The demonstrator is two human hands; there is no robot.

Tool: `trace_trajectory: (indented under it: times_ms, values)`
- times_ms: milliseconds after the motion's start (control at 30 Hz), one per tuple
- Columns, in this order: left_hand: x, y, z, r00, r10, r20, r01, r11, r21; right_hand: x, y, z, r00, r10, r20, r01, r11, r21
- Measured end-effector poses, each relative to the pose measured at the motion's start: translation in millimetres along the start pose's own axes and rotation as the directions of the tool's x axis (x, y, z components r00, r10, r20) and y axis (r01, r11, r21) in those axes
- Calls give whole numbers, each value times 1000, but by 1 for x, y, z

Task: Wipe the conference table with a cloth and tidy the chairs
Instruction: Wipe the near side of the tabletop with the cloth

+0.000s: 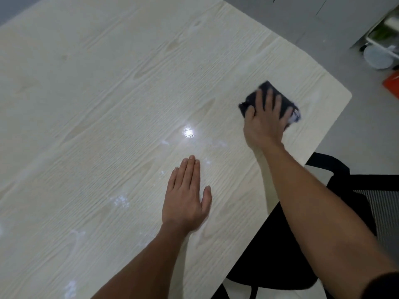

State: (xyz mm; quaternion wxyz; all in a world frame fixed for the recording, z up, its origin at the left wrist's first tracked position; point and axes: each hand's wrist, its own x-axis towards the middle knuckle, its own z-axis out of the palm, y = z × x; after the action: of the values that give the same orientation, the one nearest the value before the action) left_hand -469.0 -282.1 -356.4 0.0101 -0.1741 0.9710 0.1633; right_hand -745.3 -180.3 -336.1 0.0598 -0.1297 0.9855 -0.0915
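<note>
A pale wood-grain conference table [108, 104] fills most of the view, with damp streaks and a bright light reflection on its surface. My right hand [264, 124] presses flat on a dark folded cloth [266, 88] near the table's far right corner; the cloth looks blurred. My left hand [186, 197] lies flat on the table with fingers together, nearer to me, holding nothing. A black office chair [345, 197] with a mesh back stands at the table's right edge, partly under my right forearm.
Grey floor lies beyond the table's right edge. At the upper right on the floor sit a white round container [377, 58], something orange [391, 83] and a wheeled stand with greenery [382, 33].
</note>
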Motion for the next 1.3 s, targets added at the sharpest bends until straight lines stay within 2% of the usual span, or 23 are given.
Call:
trace_trajectory:
  times_ms: [67, 100, 167, 233, 300, 367, 400, 433, 467, 533, 600, 633, 700, 767, 833, 900, 1067, 1133, 1167, 1233, 1300]
  values:
    - [0, 1, -1, 1000, -1, 3, 1, 1000, 5, -28, -23, 8, 978, 210, -13, -209, 977, 50]
    - [0, 1, -1, 1000, -2, 7, 2, 1000, 11, -41, -41, 12, 965, 261, -15, -260, 963, 67]
    - [0, 1, -1, 1000, 0, 10, 0, 1000, 29, -60, -77, 23, 970, 242, -12, -240, 967, 87]
    - [0, 1, -1, 1000, -1, 0, 1, 999, 47, -66, -105, 31, 997, 77, 24, -78, 995, 69]
    - [0, 0, 0, 1000, 3, -1, -3, 998, 61, -59, -114, 33, 966, -244, 81, 242, 970, 35]
    - [-1, 1, 0, 1000, 10, 7, -10, 997, 76, -47, -97, 32, 801, -580, 150, 586, 811, 6]
    - [-1, 1, 0, 1000, 8, 12, -9, 997, 78, -39, -83, 30, 711, -680, 182, 690, 724, 7]
    - [0, 1, 0, 1000, 5, 16, -6, 997, 78, -32, -67, 28, 662, -724, 195, 738, 675, 5]
    - [0, 2, 0, 1000, 4, 16, -5, 997, 79, -26, -51, 24, 672, -716, 188, 730, 683, -10]
    - [-1, 2, 0, 1000, 8, 4, -8, 998, 68, -21, -19, 19, 810, -572, 127, 581, 812, -51]
    - [-1, 1, 0, 1000, 11, 2, -11, 999, 47, -30, 9, 14, 945, -325, 36, 327, 943, -66]
    - [-1, 0, 1, 1000, 11, 4, -11, 999, 36, -39, 17, 12, 981, -193, 2, 193, 980, -58]
    - [-1, 1, 1, 1000, 13, 2, -13, 1000, 19, -61, 19, 14, 997, 77, -12, -77, 997, -2]
    - [-1, 0, 1, 1000, 16, -12, -16, 1000, 13, -84, -4, 17, 958, 288, -10, -287, 956, 54]
    - [-2, -2, 0, 999, 26, -26, -26, 999, -20, -106, -39, 20, 924, 383, 9, -382, 919, 92]
    - [-4, -5, -2, 999, 35, -33, -38, 995, -88, -118, -72, 26, 928, 370, 37, -371, 922, 107]
    - [-49, -26, -15, 992, -44, -115, 38, 998, -57, -125, -141, 37, 985, 149, 87, -159, 979, 128]
    - [-75, -34, -15, 990, -79, -113, 75, 996, -39, -120, -164, 44, 993, -51, 107, 40, 994, 100]
    - [-86, -36, -14, 989, -99, -108, 96, 995, -30, -117, -172, 47, 974, -186, 127, 178, 982, 69]
    - [-104, -36, -10, 984, -145, -101, 145, 989, -12, -111, -173, 52, 868, -470, 159, 474, 880, 13]
    - [-115, -36, -6, 983, -168, -77, 168, 986, -4, -107, -155, 53, 677, -709, 196, 723, 691, 4]
